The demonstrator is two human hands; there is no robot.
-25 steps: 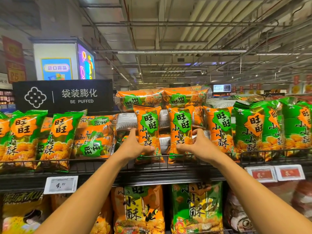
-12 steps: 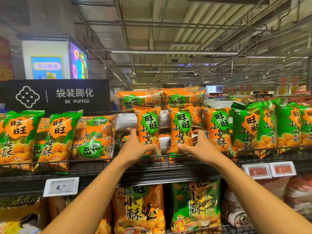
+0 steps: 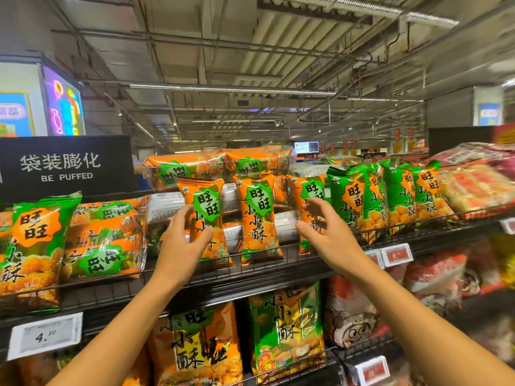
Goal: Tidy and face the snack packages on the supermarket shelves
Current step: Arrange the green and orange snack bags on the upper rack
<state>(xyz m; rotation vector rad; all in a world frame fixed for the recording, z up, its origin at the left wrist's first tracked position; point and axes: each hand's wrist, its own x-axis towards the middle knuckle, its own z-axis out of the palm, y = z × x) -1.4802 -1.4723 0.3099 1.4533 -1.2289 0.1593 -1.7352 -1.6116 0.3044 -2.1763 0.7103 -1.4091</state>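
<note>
Three orange packs stand upright on the top shelf [image 3: 278, 277] behind its wire rail. The left hand [image 3: 181, 243] grips the left pack [image 3: 207, 215], thumb across its front. The right hand [image 3: 326, 235] (fingers spread, loose) holds nothing, just in front of the right pack [image 3: 310, 196]; the middle pack [image 3: 257, 218] stands untouched between them.
</note>
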